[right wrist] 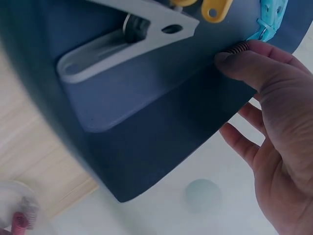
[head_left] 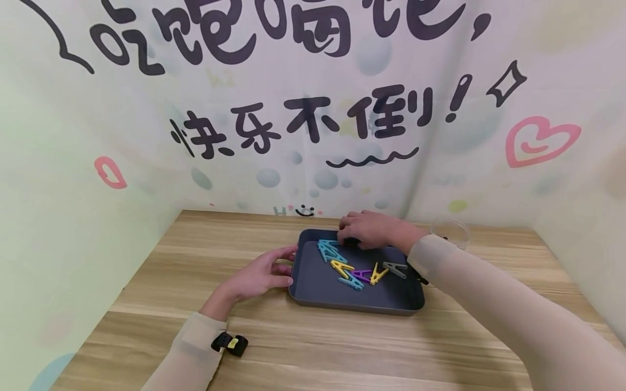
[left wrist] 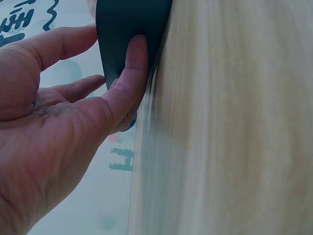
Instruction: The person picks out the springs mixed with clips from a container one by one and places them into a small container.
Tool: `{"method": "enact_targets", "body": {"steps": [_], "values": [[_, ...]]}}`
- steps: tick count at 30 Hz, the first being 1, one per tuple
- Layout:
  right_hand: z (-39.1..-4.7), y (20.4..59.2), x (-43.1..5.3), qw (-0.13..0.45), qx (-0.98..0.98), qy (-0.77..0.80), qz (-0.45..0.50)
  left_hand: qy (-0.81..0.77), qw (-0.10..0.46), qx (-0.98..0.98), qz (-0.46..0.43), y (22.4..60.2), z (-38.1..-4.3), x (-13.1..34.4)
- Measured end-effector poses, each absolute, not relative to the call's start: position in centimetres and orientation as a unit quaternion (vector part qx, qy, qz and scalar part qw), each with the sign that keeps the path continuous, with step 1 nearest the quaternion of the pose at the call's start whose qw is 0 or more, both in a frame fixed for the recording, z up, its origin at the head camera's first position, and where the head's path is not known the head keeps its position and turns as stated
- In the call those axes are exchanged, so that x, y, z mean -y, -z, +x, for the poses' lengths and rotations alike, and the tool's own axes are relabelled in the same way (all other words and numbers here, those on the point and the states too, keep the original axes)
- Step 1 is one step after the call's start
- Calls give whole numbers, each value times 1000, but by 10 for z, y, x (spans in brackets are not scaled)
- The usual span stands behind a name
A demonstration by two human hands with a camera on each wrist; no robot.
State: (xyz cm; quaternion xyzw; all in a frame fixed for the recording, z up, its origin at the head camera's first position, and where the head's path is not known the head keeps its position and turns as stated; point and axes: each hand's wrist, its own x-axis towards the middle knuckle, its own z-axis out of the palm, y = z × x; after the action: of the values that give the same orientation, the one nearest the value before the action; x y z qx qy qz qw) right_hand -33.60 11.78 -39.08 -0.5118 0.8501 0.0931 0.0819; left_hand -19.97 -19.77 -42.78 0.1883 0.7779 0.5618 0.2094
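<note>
Inside the dark grey tray (head_left: 308, 290) are several plastic clothespins: turquoise ones (head_left: 329, 251), yellow ones (head_left: 378, 274), a purple one (head_left: 362, 275) and a grey one (head_left: 395, 269). My right hand (head_left: 371, 228) reaches over the tray's far wall and pinches a small coil spring (right wrist: 238, 48) between thumb and index finger. Its other fingers extend beyond the far wall in the right wrist view. Beside the tray's left end is my left hand (head_left: 261, 274), its extended fingers (left wrist: 132, 78) resting against the outer wall.
A clear round container (head_left: 452, 232) stands behind and right of the tray. In the right wrist view a red piece (right wrist: 19, 221) shows in it. The wooden table (head_left: 293, 347) meets a printed wall cloth (head_left: 303, 179) at the back.
</note>
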Motion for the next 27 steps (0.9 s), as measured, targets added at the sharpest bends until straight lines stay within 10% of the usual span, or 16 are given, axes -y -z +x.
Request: {"method": "enact_targets", "body": {"steps": [27], "values": [[-321,360,-137,80,-870,-3,-486,-567,209,-773,193,427,-198,197]]}}
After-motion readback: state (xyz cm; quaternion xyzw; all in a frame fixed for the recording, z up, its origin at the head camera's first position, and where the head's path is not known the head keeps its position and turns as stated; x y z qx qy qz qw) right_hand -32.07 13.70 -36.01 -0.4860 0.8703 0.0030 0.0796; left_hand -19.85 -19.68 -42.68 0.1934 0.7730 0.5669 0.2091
